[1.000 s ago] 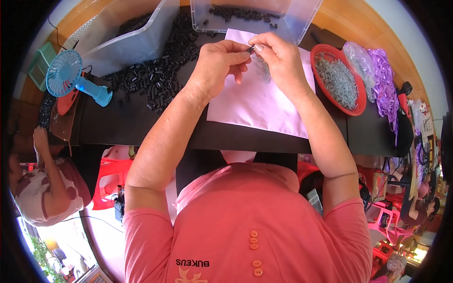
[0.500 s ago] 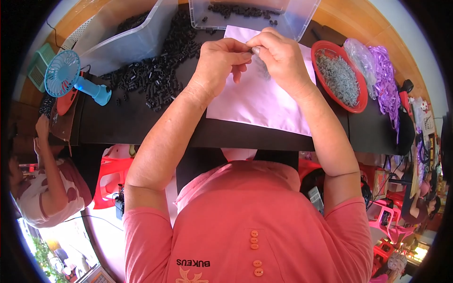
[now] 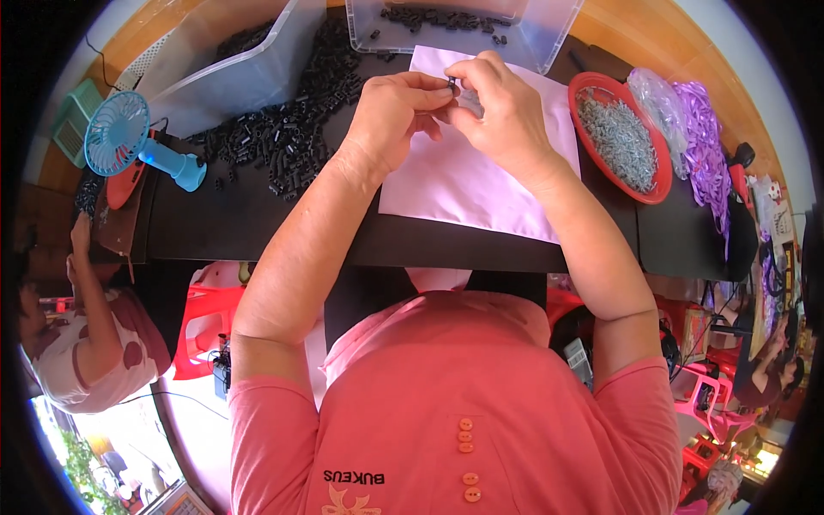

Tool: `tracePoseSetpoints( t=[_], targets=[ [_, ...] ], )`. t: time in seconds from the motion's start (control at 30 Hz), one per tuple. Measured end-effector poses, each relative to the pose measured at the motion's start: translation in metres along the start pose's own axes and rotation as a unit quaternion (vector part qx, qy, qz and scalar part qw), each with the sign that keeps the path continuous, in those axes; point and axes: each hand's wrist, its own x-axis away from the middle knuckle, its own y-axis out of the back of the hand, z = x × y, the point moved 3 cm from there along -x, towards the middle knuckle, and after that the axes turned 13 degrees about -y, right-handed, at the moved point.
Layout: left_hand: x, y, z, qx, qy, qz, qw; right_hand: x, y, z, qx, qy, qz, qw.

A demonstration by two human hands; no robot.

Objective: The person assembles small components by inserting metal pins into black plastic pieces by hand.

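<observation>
Over the pink sheet (image 3: 468,199), my hands meet at the fingertips. A small black tubular piece (image 3: 451,83) sits between them, partly covered by the fingers. Thumb and index finger of my left hand (image 3: 388,110) are closed on its near side. My right hand (image 3: 506,112) pinches the same piece from the right. Under the right fingers, a few small greyish bits (image 3: 470,101) show on the sheet, mostly hidden. To the left lies a heap of similar black pieces (image 3: 287,142). A red bowl (image 3: 661,176) of small silvery metal parts (image 3: 620,142) stands on the right.
Clear plastic bins (image 3: 249,81) with black pieces stand at the back. A blue fan (image 3: 120,133) is at the left table edge. A clear bag (image 3: 657,107) and purple strips (image 3: 705,146) lie beyond the bowl. A co-worker (image 3: 94,343) sits at far left.
My right hand has shifted slightly lower and its fingers have opened out around the black piece, which now shows more plainly. My left hand stays nearly in place.
</observation>
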Motion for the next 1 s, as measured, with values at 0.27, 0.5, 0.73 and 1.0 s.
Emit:
tracePoseSetpoints(
  t=[0.27,0.5,0.73,1.0],
  targets=[
    [-0.002,0.001,0.004,0.061,0.022,0.044,0.997,0.002,-0.001,-0.002,0.051,0.091,-0.066,0.992],
    [0.001,-0.004,-0.002,0.076,0.048,0.053,0.995,0.002,0.007,-0.003,0.043,0.091,-0.066,0.993],
    [0.0,0.001,0.0,0.003,0.015,0.033,0.999,0.004,-0.002,0.0,0.011,0.076,-0.054,0.996],
    [0.001,-0.001,-0.005,0.027,0.027,0.011,0.999,0.004,0.006,-0.002,0.033,0.062,-0.071,0.995]
  ],
)
